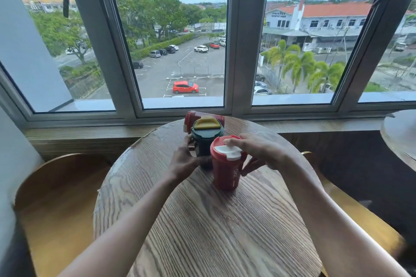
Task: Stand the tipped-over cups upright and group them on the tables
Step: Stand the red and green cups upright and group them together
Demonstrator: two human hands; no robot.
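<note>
A red cup with a white lid flap (225, 167) stands upright near the middle of the round wooden table (202, 227). My right hand (258, 153) wraps it from the right, fingers over the lid and thumb low on its side. Just behind it to the left stands a dark green cup with a yellow lid flap (206, 136), also upright; my left hand (184, 159) grips its left side. Behind both, a second red cup (198, 117) lies tipped on its side near the table's far edge, mostly hidden by the green one.
A wooden window ledge (90, 132) runs behind the table under large windows. Curved wooden chairs sit at the left (58, 198) and right (351, 213). Part of another round table (400, 135) shows at the right edge.
</note>
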